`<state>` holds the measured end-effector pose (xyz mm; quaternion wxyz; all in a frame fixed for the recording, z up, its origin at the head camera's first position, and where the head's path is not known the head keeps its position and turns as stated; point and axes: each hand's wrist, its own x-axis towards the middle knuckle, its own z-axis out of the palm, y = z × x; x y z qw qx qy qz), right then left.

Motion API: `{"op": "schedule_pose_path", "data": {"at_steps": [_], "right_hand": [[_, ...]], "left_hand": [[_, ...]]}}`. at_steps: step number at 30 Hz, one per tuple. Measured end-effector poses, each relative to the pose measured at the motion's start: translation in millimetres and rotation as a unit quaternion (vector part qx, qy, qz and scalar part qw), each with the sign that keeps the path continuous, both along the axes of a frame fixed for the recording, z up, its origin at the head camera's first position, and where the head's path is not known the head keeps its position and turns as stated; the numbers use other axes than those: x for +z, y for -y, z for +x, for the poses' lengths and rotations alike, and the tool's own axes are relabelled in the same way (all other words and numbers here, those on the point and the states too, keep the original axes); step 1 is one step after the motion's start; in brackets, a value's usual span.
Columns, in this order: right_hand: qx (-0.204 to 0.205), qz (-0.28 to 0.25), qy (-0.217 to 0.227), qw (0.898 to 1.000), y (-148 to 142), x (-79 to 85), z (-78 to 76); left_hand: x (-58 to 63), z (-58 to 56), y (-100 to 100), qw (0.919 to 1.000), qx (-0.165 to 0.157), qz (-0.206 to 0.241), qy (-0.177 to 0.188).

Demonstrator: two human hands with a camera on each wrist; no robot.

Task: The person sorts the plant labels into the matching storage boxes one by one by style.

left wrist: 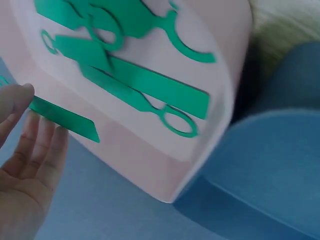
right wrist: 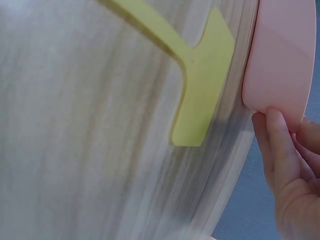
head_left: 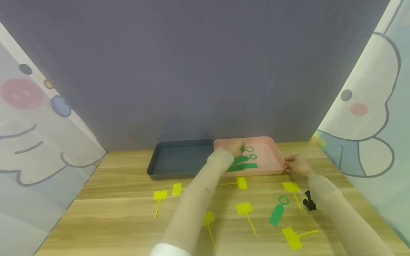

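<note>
My left hand [head_left: 235, 147] reaches over the left half of the pink tray [head_left: 266, 153]. Between thumb and fingers it pinches a flat green ring-ended tag [left wrist: 65, 120], held over the tray's edge in the left wrist view; the ring end is mostly hidden by the thumb. Several more green tags [left wrist: 165, 87] lie overlapping on the tray floor. At the tray's front right corner, my right hand [head_left: 298, 165] grips the rim, thumb on one side and fingers against the outer wall [right wrist: 277, 65].
A dark blue-grey tray [head_left: 182, 160] adjoins the pink one on the left. Several yellow T-shaped tags [head_left: 245, 208] lie scattered over the wooden table [head_left: 105, 213]. One green tag [head_left: 277, 215] lies among them, with a small black object [head_left: 309, 201] beside my right forearm. A grey panel [head_left: 198, 71] stands behind.
</note>
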<state>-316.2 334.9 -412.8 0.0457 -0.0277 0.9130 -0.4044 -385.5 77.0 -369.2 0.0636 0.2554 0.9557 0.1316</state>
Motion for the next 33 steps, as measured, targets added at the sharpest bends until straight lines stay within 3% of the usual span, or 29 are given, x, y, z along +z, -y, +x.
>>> {"op": "schedule_pose_path", "data": {"at_steps": [5, 11, 19, 24, 33], "right_hand": [[-0.001, 0.009, -0.008, 1.000, 1, -0.7, 1.7], [-0.001, 0.003, -0.007, 1.000, 0, 2.5, 6.7], [-0.006, -0.003, -0.004, 1.000, 0, 1.4, 8.2], [-0.004, 0.005, -0.006, 1.000, 1, 3.0, 8.1], [-0.009, -0.007, 0.000, 1.000, 0, 2.6, 7.8]], "left_hand": [[-6.6, -10.7, 5, 0.9990, 0.042, -0.014, 0.002], [-17.7, -19.1, 1, 0.9977, 0.055, -0.038, -0.012], [-29.8, -23.9, 0, 0.9966, 0.063, -0.021, -0.049], [-36.4, -25.0, 2, 0.9937, 0.070, -0.042, -0.077], [-37.4, -22.0, 1, 0.9822, 0.137, -0.103, -0.077]]}}
